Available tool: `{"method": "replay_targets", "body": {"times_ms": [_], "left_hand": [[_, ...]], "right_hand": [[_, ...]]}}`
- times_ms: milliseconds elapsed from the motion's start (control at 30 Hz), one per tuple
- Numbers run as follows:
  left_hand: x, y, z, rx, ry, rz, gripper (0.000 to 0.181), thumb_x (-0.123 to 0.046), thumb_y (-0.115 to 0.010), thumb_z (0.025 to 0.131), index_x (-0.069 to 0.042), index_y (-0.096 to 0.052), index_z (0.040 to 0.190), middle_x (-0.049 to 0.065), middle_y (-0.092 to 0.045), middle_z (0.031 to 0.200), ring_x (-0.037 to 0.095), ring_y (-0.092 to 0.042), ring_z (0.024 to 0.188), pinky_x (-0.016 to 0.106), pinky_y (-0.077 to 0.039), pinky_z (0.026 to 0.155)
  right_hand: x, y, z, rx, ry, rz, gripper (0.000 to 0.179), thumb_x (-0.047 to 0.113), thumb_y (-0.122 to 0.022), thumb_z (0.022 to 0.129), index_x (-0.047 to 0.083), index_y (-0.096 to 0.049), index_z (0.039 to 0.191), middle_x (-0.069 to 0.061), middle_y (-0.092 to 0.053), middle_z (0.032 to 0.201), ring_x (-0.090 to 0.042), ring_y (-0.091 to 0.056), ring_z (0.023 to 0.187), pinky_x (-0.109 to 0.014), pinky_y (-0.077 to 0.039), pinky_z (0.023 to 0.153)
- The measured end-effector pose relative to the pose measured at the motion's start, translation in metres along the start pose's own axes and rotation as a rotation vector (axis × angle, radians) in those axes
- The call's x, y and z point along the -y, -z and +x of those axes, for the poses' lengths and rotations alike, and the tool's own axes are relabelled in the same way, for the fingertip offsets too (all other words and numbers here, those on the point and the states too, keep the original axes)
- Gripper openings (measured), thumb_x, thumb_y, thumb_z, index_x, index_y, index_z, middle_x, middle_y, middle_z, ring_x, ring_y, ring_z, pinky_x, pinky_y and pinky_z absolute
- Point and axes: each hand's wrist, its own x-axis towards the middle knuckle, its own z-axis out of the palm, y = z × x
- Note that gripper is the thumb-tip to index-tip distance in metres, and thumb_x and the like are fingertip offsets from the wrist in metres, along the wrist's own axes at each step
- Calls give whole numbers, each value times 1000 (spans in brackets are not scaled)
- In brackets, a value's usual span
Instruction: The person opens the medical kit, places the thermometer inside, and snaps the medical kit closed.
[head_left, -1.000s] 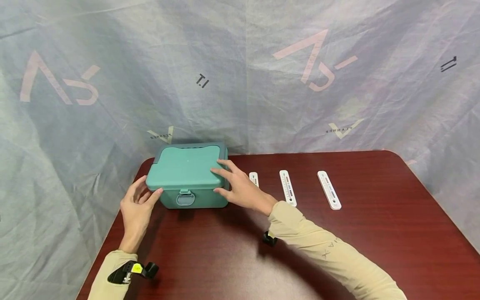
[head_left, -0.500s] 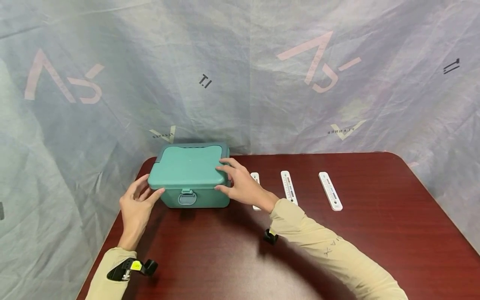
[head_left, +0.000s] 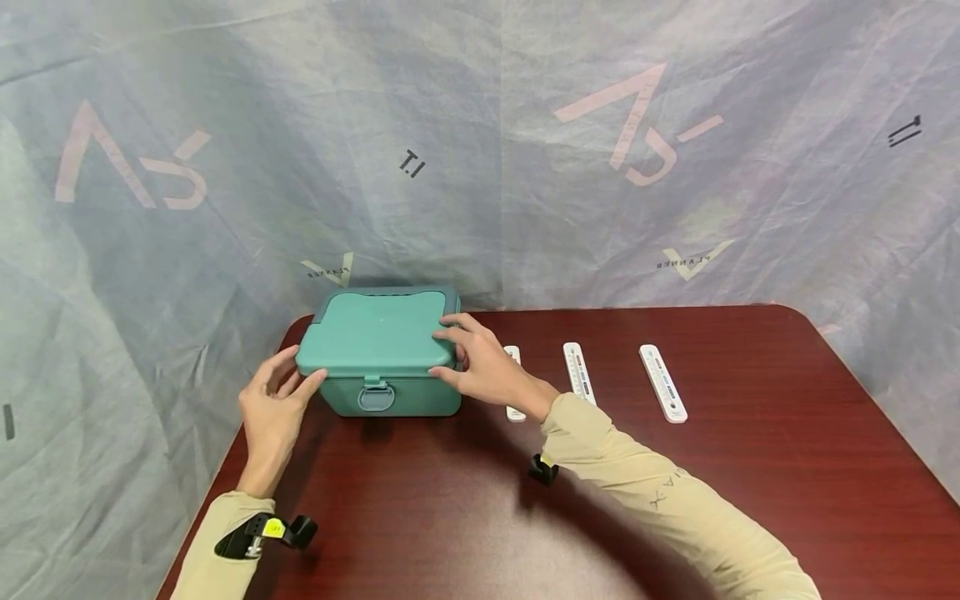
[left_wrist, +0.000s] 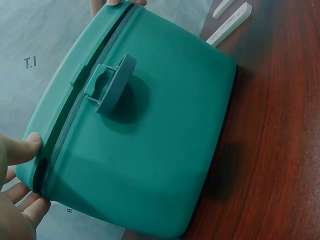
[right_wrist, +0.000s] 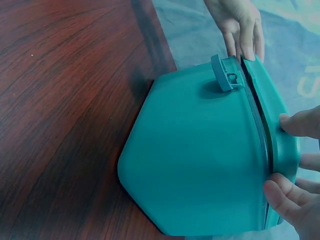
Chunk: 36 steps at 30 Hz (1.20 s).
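A teal storage box (head_left: pixel 405 398) stands at the back left of the table. Its lid (head_left: pixel 375 333) is nearly down, and both wrist views show a narrow dark gap under the front edge. My left hand (head_left: pixel 272 408) grips the lid's front left corner, thumb (left_wrist: pixel 32 145) on the front edge and fingers at the side. At the right side, my right hand (head_left: pixel 487 362) holds the lid's edge, its thumb (right_wrist: pixel 295 122) on the front edge and fingertips along the seam. The grey ring latch (head_left: pixel 376 397) hangs loose on the box's front.
Three white thermometers lie right of the box: one (head_left: pixel 513 358) partly behind my right hand, a middle one (head_left: pixel 578 371), and another (head_left: pixel 663 383) farther right. The dark red table (head_left: pixel 765 433) reaches to a grey printed cloth (head_left: pixel 480 167) behind and at the sides.
My left thumb has risen slightly, from just under the lid's rim onto its front edge. The right hand has shifted a little at the lid's side, and the box stays in place.
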Motion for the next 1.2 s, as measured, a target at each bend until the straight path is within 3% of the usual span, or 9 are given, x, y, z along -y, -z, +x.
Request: {"method": "replay_targets", "body": {"times_ms": [333, 500, 800, 1033, 1200], "left_hand": [[-2, -1, 3, -22, -71, -28, 50, -5, -78, 77, -6, -62, 125, 12, -59, 120, 16, -57, 110, 35, -44, 96], [-6, -2, 6, -30, -100, -45, 48, -4, -77, 78, -4, -63, 123, 13, -60, 118, 16, -59, 107, 31, -45, 95], [-18, -4, 9, -57, -119, -62, 45, -6, -77, 78, -3, -64, 121, 13, -61, 112, 15, -59, 103, 27, -45, 94], [-44, -9, 4, -78, -152, -108, 40, -5, -74, 81, -2, -65, 120, 18, -60, 117, 20, -58, 105, 30, -45, 94], [-46, -11, 8, -103, -150, -135, 38, -5, -74, 81, -2, -66, 118, 18, -60, 116, 19, -58, 104, 29, -45, 95]], "right_hand": [[2, 5, 2, 32, 7, -49, 53, 20, -78, 79, 2, -60, 125, -16, -41, 139, -15, -55, 70, -27, -43, 77], [3, 8, 4, 35, 31, -52, 55, 20, -79, 79, 2, -59, 126, -17, -41, 139, -15, -53, 68, -25, -44, 72], [1, 11, 8, -25, 94, 8, 48, 14, -78, 79, 0, -61, 121, -15, -48, 132, -20, -52, 62, -20, -44, 57], [1, 14, 12, -99, 145, 47, 42, 13, -78, 79, 0, -64, 116, -13, -54, 125, -23, -52, 62, -28, -48, 57], [2, 16, 15, -128, 173, 45, 38, 13, -76, 80, 1, -65, 114, -12, -56, 121, -19, -51, 61, -26, -47, 57]]}}
